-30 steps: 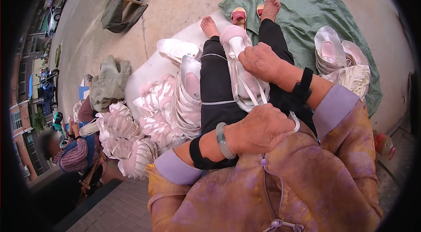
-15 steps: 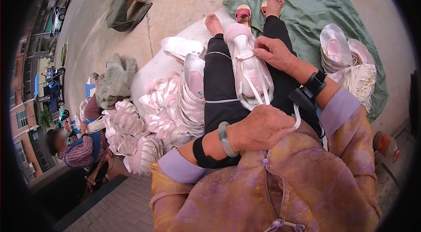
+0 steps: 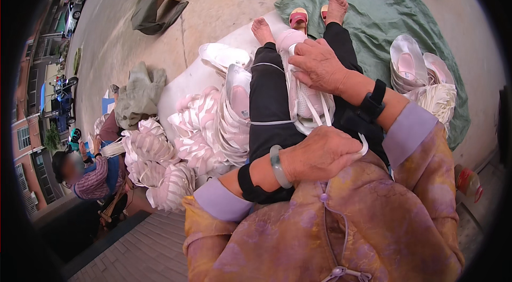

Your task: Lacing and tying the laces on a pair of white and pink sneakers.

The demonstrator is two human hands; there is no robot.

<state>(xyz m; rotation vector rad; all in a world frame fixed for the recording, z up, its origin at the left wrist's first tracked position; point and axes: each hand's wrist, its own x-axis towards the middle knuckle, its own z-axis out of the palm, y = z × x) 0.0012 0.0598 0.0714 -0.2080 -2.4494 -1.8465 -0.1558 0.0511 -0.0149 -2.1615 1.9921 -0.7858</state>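
A pale pink and white shoe upper [image 3: 313,102] lies lengthwise between my legs, its pink end away from me. From its near part, two strands of white shoelace [image 3: 326,110] run to my left hand [image 3: 324,156], which is closed round them. A loop or end of lace sticks out past its fingers. Over the far half of the upper, my right hand [image 3: 321,66] bends down with its fingers drawn together. What is pinched at its fingertips is hidden.
Bundled pink-white uppers [image 3: 197,127] lie to my left, and stacked ones with white laces [image 3: 421,77] rest on a green cloth [image 3: 368,10] at right. Red sandals [image 3: 298,18] sit beyond my feet. A seated person [image 3: 93,178] is at far left; a bottle [image 3: 469,183] stands lower right.
My right hand has moved left from the upper's right edge to over its middle, covering it. My left hand keeps its hold on the lace, almost in place.
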